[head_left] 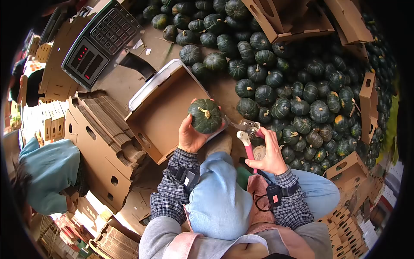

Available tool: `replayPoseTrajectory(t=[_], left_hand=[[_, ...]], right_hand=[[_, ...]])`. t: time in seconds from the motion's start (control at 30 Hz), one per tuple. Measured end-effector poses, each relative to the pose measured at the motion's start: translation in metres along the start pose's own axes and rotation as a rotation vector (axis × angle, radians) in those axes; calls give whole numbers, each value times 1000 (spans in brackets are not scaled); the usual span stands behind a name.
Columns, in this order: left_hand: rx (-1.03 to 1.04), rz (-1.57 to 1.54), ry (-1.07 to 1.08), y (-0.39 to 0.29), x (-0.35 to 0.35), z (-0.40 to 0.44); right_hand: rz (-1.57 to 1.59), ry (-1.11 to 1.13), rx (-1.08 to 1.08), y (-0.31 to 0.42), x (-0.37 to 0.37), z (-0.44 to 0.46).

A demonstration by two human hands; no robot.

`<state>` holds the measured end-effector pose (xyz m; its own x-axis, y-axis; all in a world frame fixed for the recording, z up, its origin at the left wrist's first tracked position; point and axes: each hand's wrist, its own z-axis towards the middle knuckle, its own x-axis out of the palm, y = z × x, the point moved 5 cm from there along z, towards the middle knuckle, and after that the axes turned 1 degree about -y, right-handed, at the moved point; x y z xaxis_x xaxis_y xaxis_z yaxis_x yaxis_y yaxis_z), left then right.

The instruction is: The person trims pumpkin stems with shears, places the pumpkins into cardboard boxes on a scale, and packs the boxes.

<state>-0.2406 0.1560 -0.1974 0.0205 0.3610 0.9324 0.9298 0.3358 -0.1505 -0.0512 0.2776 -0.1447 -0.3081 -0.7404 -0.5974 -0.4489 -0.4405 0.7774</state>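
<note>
My left hand (pixel 192 134) is wrapped round a dark green squash (pixel 205 116), held up with its short pale stem facing me. In my right hand (pixel 269 151) is a pair of pruning shears (pixel 248 138) with pink and white handles. The handles are spread apart, and the blades point toward the squash without touching it. Just behind the squash, an open cardboard box (pixel 166 110) rests on a scale platform (pixel 137 98); its visible floor is bare cardboard.
A large heap of green squashes (pixel 319 111) spreads across the right. The scale's display (pixel 88 62) with red digits stands at upper left. Flattened boxes (pixel 101 142) are stacked on the left, near another person in a blue top (pixel 51 175). More cartons (pixel 345 170) lie at right.
</note>
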Motion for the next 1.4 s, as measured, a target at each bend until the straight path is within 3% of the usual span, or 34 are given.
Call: replayPoseTrajectory(t=[0.13,0.3,0.37,0.5,0.6,0.7,0.77,0.8,0.83,0.9,0.97,1.03,1.1,1.13,1.17,1.23,1.3,1.37,1.4], left_hand=[[-6,55,59,0,8,6],[-30,202,-56,-9,4,8],[-52,316,-94,-12,7,11],[-12,239,-126,-5,10,18],[26,227,-180,-9,14,23],[127,444,-239,-20,20,25],[220,718,-235,-31,25,25],[403,1061,-259,-42,22,25],[425,1277,-336,-48,27,23],[717,2090,-352,-70,16,20],[672,2130,-455,-78,-13,19],[601,2214,-526,-78,-20,17],[592,2225,-471,-74,-18,14],[605,2251,-449,-72,-13,14],[622,2275,-427,-70,-7,14],[718,2361,-350,-61,15,12],[738,2334,-266,-54,29,8],[757,2280,-205,-44,40,8],[738,2240,-164,-41,39,9]], right_hand=[[-117,55,-122,18,14,24],[-194,184,-154,14,11,43],[-298,146,-137,12,10,48],[-431,-151,-139,18,19,55],[-523,-162,-214,19,7,71],[-508,-162,-306,2,3,79],[-407,-377,-168,-11,-13,75],[-252,-425,77,-38,-13,66],[-95,-468,314,-72,-10,54],[-142,-813,470,-118,-14,34],[-203,-888,709,-149,-18,28],[-283,-933,661,-148,-15,35],[-298,-825,677,-145,-14,39],[-400,-776,674,-142,-15,37],[-595,-825,527,-124,-22,34],[-649,-853,505,-118,-38,26],[-486,-950,626,-130,-61,27],[-370,-934,916,-142,-84,32],[-453,-957,949,-151,-90,33]])
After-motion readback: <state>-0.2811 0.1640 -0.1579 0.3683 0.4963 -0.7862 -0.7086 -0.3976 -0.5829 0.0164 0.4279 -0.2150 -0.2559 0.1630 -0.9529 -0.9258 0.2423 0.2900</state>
